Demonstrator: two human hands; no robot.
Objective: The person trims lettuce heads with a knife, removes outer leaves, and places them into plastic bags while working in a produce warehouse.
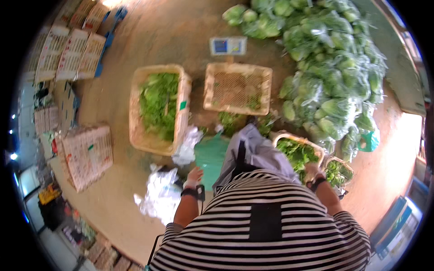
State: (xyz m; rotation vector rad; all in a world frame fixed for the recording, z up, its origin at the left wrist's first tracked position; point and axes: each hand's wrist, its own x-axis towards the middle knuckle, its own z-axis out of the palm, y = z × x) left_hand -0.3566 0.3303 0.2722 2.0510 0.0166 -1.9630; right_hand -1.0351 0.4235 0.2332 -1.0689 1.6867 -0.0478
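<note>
Leafy greens (293, 152), jagged and loosely tangled, fill a small pale plastic basket (289, 135) on the person's right. The right hand (312, 171) is at its near edge; I cannot tell how open its fingers are or whether they grip. The left hand (194, 175), fingers slightly bent, is beside a thin, smooth green bag (209, 157); any hold is unclear. Ahead sits a rigid mesh crate (230, 90).

Hands (194, 175) near green plastic (209, 159), greens (293, 153)
</note>
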